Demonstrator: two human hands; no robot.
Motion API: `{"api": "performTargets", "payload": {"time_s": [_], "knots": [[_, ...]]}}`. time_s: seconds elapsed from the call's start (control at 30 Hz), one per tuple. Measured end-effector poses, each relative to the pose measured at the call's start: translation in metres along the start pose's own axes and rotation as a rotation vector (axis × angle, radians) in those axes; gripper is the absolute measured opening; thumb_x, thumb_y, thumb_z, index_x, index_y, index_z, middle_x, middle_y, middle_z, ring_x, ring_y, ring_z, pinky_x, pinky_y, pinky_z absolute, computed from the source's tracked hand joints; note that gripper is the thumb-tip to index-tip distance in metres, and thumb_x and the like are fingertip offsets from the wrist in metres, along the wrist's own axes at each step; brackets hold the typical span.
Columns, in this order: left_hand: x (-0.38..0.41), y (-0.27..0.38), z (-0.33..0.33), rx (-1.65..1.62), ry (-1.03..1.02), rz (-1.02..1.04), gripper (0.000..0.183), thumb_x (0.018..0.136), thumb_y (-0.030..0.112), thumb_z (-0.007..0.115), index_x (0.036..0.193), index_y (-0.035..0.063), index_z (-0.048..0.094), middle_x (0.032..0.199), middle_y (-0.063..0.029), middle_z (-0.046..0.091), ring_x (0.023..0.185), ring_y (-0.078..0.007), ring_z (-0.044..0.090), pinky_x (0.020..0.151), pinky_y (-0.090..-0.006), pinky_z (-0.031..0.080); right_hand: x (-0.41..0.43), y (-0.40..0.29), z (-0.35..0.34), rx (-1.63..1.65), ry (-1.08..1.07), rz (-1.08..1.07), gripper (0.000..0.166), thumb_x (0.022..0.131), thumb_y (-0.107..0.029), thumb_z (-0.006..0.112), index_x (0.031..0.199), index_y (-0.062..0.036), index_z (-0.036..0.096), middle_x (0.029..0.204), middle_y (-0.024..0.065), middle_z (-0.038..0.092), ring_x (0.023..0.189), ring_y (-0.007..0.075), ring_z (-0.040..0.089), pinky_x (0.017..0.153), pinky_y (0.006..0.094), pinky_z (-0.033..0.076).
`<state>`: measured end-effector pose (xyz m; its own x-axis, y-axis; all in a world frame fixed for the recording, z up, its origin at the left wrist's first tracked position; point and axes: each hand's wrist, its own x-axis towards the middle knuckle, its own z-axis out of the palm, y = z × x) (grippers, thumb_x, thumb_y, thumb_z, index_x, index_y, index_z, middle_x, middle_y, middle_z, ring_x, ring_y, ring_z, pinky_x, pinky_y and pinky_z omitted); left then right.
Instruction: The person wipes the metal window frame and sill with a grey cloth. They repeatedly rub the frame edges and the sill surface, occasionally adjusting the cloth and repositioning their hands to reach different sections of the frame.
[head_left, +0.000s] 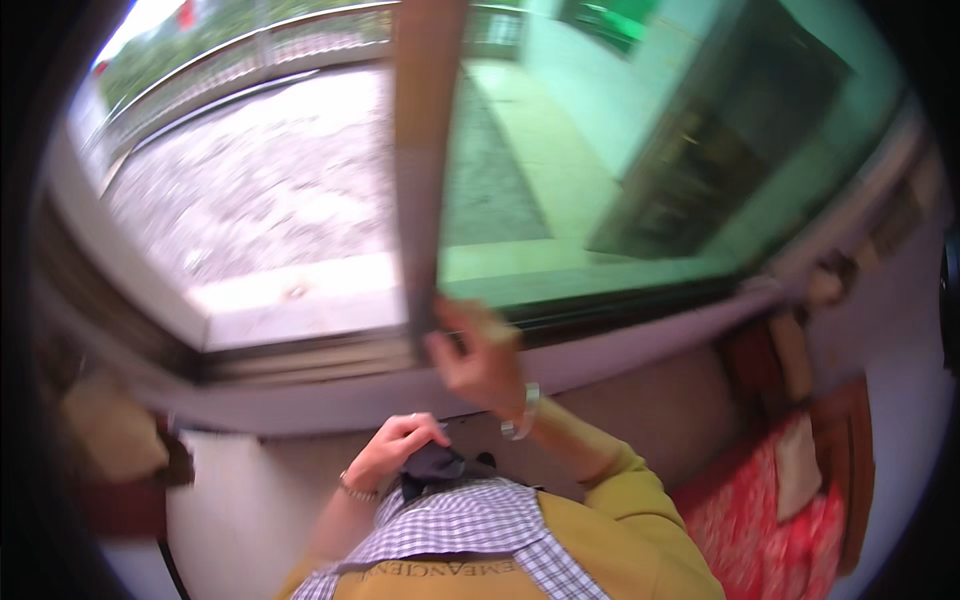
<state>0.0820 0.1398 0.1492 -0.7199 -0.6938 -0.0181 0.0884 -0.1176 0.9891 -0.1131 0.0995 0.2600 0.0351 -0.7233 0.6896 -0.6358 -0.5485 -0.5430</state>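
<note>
My right hand (478, 358), wearing a light bangle, has its fingers on the lower end of the upright frame (426, 165) of a sliding window. The green-tinted glass pane (517, 202) lies to the right of that upright, while the left side of the window stands open to the outside. Close to my body, my left hand (401, 442) grips a dark cloth (435, 461). A checked apron (465, 525) covers part of my yellow top. The picture is blurred around the right hand.
Below the window runs a pale sill (300, 409). A bed with a red patterned cover (757, 510) and wooden headboard (859, 472) stands at lower right. Brown furniture (124, 502) is at lower left. Outside are a railing (330, 37) and a dark door (720, 142).
</note>
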Motion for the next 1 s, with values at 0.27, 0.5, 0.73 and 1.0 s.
{"api": "performTargets", "payload": {"time_s": [0.27,0.5,0.73,1.0], "knots": [[0.054,-0.024,0.044,-0.093,-0.194,-0.266,0.028,0.098,0.026,0.059,0.098,-0.0002,0.07,0.097,-0.0043,0.069,0.092,-0.0128,0.061,0.086,-0.0282,0.047,-0.014,0.015,-0.004,0.574,-0.219,-0.009,0.058,0.082,-0.009,0.07,0.136,-0.0034,0.049,0.105,0.0169,0.064,0.09,0.0326,0.066,0.081,0.0371,0.054],[0.1,-0.047,0.1,-0.044,-0.173,-0.158,0.033,0.099,0.027,0.056,0.091,-0.0018,0.069,0.094,-0.0041,0.065,0.09,-0.0127,0.058,0.084,-0.0264,0.043,-0.096,0.099,-0.127,0.54,-0.156,0.571,0.022,0.092,-0.013,0.065,0.112,-0.0041,0.068,0.08,0.005,0.069,0.064,0.0084,0.064,0.065,0.0233,0.053],[0.185,-0.057,0.228,-0.095,-0.352,-0.171,0.031,0.099,0.024,0.053,0.091,-0.0018,0.07,0.093,-0.0046,0.065,0.092,-0.0142,0.057,0.087,-0.0282,0.043,-0.139,0.168,-0.257,0.465,0.156,0.668,0.019,0.094,-0.013,0.062,0.11,-0.0032,0.068,0.087,0.0057,0.07,0.08,0.0116,0.069,0.07,0.0245,0.056],[0.291,-0.063,0.303,0.009,-0.732,-0.281,0.038,0.1,0.033,0.053,0.096,-0.0005,0.07,0.095,-0.0024,0.065,0.096,-0.013,0.056,0.092,-0.0305,0.042,-0.148,0.24,-0.363,0.296,0.431,0.678,0.02,0.095,-0.018,0.063,0.109,-0.0032,0.068,0.087,0.0052,0.07,0.079,0.0107,0.068,0.07,0.0247,0.054]]}}
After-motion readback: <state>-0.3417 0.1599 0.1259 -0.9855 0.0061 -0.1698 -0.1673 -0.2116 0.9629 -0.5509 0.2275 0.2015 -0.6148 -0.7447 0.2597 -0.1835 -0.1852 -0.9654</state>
